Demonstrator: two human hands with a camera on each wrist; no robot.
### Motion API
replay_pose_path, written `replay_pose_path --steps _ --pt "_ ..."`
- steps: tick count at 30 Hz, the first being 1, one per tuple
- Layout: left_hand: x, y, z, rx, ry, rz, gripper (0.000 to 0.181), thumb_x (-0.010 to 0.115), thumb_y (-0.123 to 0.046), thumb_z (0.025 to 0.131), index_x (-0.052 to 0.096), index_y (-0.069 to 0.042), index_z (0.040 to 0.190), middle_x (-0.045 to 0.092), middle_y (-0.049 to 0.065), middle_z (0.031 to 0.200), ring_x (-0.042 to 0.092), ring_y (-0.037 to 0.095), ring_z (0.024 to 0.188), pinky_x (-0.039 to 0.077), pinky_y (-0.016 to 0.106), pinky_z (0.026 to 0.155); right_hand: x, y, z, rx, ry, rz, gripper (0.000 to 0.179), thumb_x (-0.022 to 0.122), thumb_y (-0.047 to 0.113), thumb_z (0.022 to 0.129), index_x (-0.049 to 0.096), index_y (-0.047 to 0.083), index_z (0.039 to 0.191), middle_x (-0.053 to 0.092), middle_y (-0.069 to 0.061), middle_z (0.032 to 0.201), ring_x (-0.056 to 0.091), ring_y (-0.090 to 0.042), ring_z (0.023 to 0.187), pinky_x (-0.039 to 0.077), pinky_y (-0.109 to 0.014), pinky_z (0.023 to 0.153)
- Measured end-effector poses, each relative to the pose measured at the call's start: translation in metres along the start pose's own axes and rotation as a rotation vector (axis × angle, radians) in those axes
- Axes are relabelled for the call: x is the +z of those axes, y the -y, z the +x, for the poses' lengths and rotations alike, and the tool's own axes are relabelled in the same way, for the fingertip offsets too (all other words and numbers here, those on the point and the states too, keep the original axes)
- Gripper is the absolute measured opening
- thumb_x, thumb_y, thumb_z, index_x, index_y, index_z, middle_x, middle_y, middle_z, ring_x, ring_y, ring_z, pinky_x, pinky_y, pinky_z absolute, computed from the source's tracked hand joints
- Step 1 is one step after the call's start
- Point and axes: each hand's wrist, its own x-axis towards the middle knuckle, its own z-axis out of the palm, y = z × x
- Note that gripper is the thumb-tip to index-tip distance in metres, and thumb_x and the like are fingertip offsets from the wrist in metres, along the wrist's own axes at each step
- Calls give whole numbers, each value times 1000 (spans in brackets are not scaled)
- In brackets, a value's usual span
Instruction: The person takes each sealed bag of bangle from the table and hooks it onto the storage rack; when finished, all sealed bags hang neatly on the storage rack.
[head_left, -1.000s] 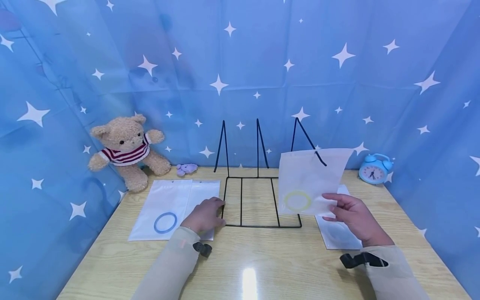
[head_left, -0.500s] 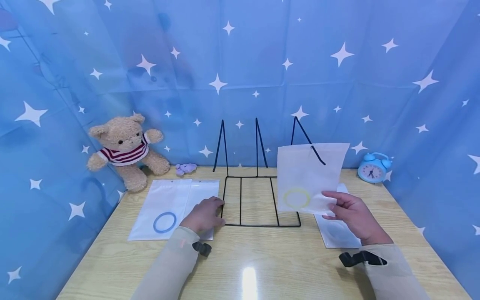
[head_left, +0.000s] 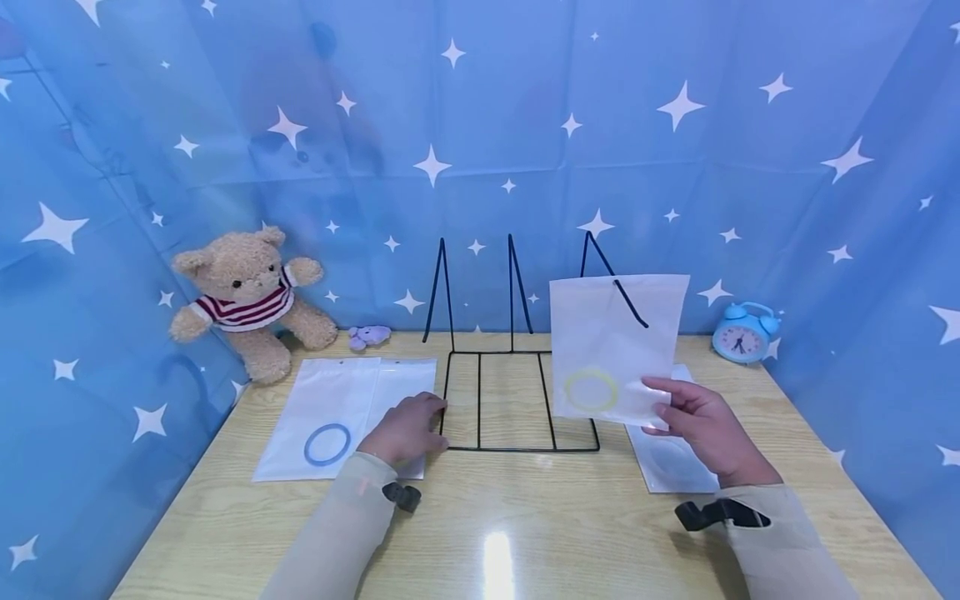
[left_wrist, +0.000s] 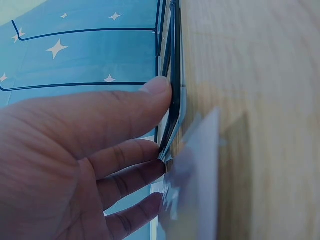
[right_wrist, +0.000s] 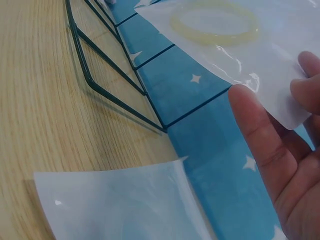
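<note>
A black wire rack (head_left: 478,400) lies toward the back middle of the table, with three bent arms rising behind it. My left hand (head_left: 405,429) holds its left front corner; in the left wrist view the thumb and fingertips (left_wrist: 157,90) touch the wire. My right hand (head_left: 708,429) pinches the lower right edge of a white pouch (head_left: 618,342) with a yellow ring mark. The right arm of the rack passes in front of this pouch near its top, so the pouch appears hung on it; any hole there is too small to make out.
Left of the rack lie a white pouch with a blue ring (head_left: 311,417) and another white pouch (head_left: 401,383). One more white pouch (head_left: 671,467) lies under my right hand. A teddy bear (head_left: 251,300), a small purple plush (head_left: 369,336) and a blue alarm clock (head_left: 741,337) stand along the back.
My right hand has lifted the yellow-ring pouch, which has slid a little higher along the rack's right arm. My left hand has stayed at the rack's corner.
</note>
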Motion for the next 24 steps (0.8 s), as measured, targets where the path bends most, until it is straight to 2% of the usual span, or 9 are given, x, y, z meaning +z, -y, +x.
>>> replay_pose_path --steps 7,12,24 --pt "0 1 0 1 -4 1 69 83 -30 91 57 -10 152 53 10 156 48 37 145 40 61 118 2 3 -1 9 -28 -15 44 60 9 108 57 7 152 60 -13 103 69 -19 95 65 -40 82" --pt "1 1 1 7 -6 7 69 83 -31 91 57 -10 151 54 11 156 49 37 144 41 62 117 2 5 -2 12 -47 -8 45 61 7 107 57 7 152 50 -10 92 63 -24 88 65 -41 82" --pt "2 2 1 9 -3 -1 69 84 -30 91 57 -9 151 54 11 156 49 37 145 40 62 117 3 2 -1 -15 -75 39 46 61 4 106 56 6 152 40 -3 89 50 -16 78 64 -42 82"
